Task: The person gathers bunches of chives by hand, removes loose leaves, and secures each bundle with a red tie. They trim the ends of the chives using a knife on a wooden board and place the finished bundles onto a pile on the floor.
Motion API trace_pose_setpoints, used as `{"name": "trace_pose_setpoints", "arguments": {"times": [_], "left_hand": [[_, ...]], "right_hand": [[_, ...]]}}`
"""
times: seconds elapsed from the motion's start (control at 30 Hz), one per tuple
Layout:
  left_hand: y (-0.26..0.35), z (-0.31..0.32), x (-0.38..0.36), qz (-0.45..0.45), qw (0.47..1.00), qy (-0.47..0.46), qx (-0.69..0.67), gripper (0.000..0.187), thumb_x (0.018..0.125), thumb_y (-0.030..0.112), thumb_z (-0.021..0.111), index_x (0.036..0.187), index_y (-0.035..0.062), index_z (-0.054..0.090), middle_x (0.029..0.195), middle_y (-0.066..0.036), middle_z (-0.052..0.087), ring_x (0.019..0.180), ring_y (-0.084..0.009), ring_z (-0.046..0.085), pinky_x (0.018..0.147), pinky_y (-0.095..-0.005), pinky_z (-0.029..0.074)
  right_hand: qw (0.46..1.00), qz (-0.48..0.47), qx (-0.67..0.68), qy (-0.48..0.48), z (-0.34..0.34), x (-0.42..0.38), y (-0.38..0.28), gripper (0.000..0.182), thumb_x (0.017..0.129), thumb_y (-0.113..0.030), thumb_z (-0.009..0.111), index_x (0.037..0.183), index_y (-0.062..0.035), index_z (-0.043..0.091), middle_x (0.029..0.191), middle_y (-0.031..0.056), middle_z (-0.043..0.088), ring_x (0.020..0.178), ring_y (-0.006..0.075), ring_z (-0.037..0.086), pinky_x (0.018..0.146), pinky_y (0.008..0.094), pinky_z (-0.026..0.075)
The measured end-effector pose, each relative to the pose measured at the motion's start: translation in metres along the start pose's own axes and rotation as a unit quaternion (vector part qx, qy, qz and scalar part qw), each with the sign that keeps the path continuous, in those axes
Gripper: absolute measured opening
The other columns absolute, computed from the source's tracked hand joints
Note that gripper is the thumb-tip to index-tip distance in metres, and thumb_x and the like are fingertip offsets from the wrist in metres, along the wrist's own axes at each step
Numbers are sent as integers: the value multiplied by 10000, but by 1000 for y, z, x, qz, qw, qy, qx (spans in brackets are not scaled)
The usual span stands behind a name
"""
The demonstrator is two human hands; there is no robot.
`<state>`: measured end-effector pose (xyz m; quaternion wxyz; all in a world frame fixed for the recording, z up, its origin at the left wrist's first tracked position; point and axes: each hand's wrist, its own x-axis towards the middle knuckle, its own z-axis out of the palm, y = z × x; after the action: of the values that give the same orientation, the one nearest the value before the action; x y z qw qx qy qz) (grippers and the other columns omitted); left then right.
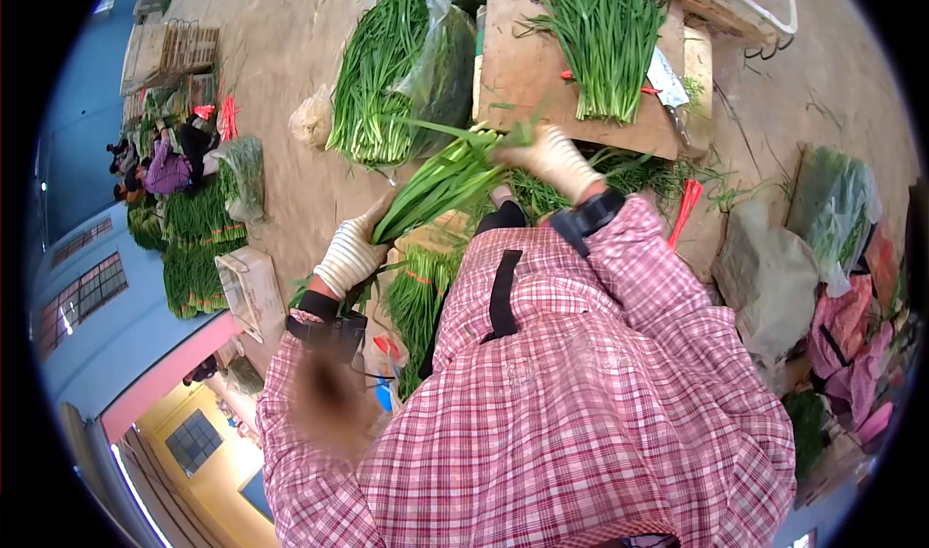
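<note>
We have a loose bunch of long green leaves (435, 185) held up in front of our body, on the near side of the wooden board (523, 74) and slanting between our two gloved hands. Our left hand (350, 256) is closed round its near, left end. Our right hand (550, 161) is at the far, right end, among the blades, but it is blurred, and we cannot tell whether its fingers are pinched shut or partly open.

The bunch looks light to us, limp along the blades and likely firmer towards the stalk ends. We judge the leaves smooth and perhaps damp, so single blades could slip out of a slack hold, while a hard squeeze could crease or bruise them. The best place to take hold seems to be round the stalks, just in from the cut ends, with the whole hand wrapped gently and the other hand free to support the drooping blades.

On the board lies a fuller bunch (610, 45) with its pale ends towards us; left of it, more leaves (382, 74) sit partly under clear plastic. Loose leaves (629, 172) are heaped by the board's near edge, and red strips (688, 204) hang to the right.
</note>
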<state>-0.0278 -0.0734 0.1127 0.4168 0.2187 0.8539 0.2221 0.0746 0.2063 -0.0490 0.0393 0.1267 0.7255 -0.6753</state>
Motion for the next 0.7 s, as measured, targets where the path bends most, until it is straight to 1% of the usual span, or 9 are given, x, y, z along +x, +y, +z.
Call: {"name": "trace_pose_setpoints", "arguments": {"times": [0.17, 0.2, 0.23, 0.27, 0.3, 0.37, 0.43, 0.5, 0.7], "left_hand": [[23, -2, 6, 79, 990, 16, 119, 806, 716, -130, 563, 1441, 161, 363, 1102, -162, 660, 982, -112, 614, 788, -306, 507], [25, -6, 5, 80, 989, 17, 122, 806, 716, -130, 563, 1441, 161, 363, 1102, -162, 660, 982, -112, 614, 788, -306, 507], [27, -9, 2, 55, 990, 12, 128, 795, 718, -132, 565, 1433, 160, 373, 1143, -177, 636, 1059, -154, 596, 829, -314, 496], [30, -11, -1, 31, 990, 8, 134, 784, 720, -133, 567, 1425, 159, 384, 1183, -191, 613, 1136, -196, 577, 871, -323, 485], [34, -13, -1, 35, 990, 9, 136, 784, 720, -133, 567, 1425, 159, 384, 1183, -191, 613, 1136, -196, 577, 871, -323, 485], [40, -12, -2, 27, 979, 19, 202, 758, 731, -134, 563, 1408, 169, 407, 1170, -197, 608, 1110, -296, 596, 863, -339, 496], [47, -9, 4, 86, 977, 29, 195, 756, 730, -138, 550, 1400, 184, 415, 1168, -189, 606, 1094, -357, 573, 849, -352, 503], [59, -7, 11, 72, 966, 17, 246, 767, 727, -141, 537, 1403, 198, 411, 1167, -177, 608, 1093, -347, 578, 839, -355, 508], [68, -7, 17, 122, 963, 13, 240, 798, 705, -146, 520, 1410, 207, 397, 1185, -167, 597, 1053, -367, 582, 832, -372, 511]], "right_hand": [[978, 115, -121, 126, 11, 13, 12, 320, 794, -338, 615, 885, -40, 687, 844, 212, 663, 779, 349, 653, 714, 409, 511], [904, -55, -402, 138, -8, 15, 23, 293, 860, -303, 541, 840, -37, 662, 835, 205, 662, 790, 358, 650, 697, 433, 513], [895, 6, -416, 161, -28, 11, 37, 266, 898, -257, 507, 844, -35, 643, 811, 194, 662, 762, 349, 648, 666, 426, 520], [966, 126, 2, 224, -44, 17, 69, 233, 888, -234, 529, 856, -31, 640, 770, 169, 661, 713, 320, 649, 642, 394, 527], [934, -1, -156, 321, -58, 6, 55, 203, 872, -217, 565, 842, -29, 636, 739, 142, 666, 642, 246, 643, 591, 365, 514], [982, 145, 22, 121, -65, -8, 13, 184, 841, -211, 616, 850, -30, 647, 730, 121, 672, 606, 200, 620, 552, 350, 486], [1000, 16, 6, 1, -50, -23, -22, 190, 800, -215, 665, 874, -40, 664, 700, 102, 672, 549, 182, 585, 507, 345, 452], [976, 177, 103, -75, -37, -28, -47, 212, 762, -220, 698, 869, -38, 675, 641, 79, 651, 500, 189, 557, 491, 336, 448], [981, 185, 30, 51, -13, -9, 21, 261, 773, -250, 668, 880, -13, 679, 644, 156, 654, 533, 242, 617, 544, 386, 492]]}}
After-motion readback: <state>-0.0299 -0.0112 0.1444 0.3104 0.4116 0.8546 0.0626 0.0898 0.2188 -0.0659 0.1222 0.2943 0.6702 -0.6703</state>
